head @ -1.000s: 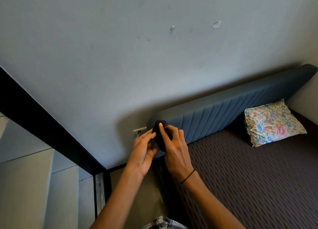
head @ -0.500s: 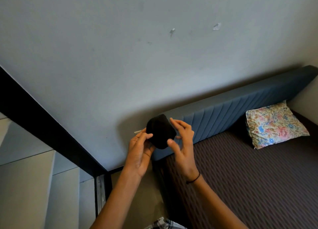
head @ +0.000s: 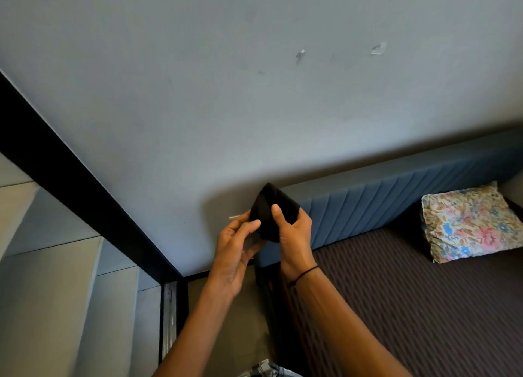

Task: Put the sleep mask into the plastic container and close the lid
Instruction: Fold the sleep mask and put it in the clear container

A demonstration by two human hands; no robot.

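From the head view, both hands are raised in front of the wall, at the near-left corner of the bed (head: 424,306). The right hand (head: 294,235) is clamped on the black sleep mask (head: 271,207), thumb across its front and fingers (head: 304,216) wrapped behind its right edge, apparently to keep the soft cloth bunched small enough for a container. The left hand (head: 235,243) cups the mask's lower left, its thumb touching the fabric, its fingers curled and not visibly pinching. No plastic container is in view. A floral pillow (head: 469,221) lies far right against the blue headboard (head: 396,198).
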